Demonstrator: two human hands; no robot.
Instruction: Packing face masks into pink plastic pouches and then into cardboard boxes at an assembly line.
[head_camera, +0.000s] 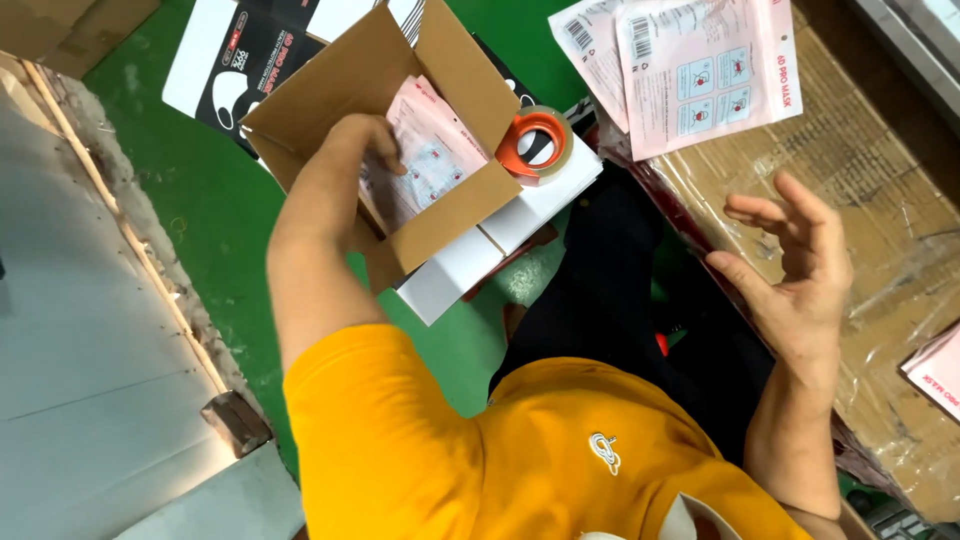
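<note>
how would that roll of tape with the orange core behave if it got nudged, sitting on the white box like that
The tape roll seems to lie tilted on the white box, by the cardboard box, so a nudge would probably slide it, not roll it. It sits near the edge, so it might drop off. It looks rigid and easy to grip through the hole.

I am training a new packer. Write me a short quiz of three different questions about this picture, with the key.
1. True or false: the left hand is inside the cardboard box.
2. What lies in the box? A) pink flat packets B) glass bottles C) green cloths
3. Fill in: the orange tape dispenser rests beside the box, on the white ____.

Key: 1 true; 2 A; 3 carton. The right hand is open and holds nothing.
</note>
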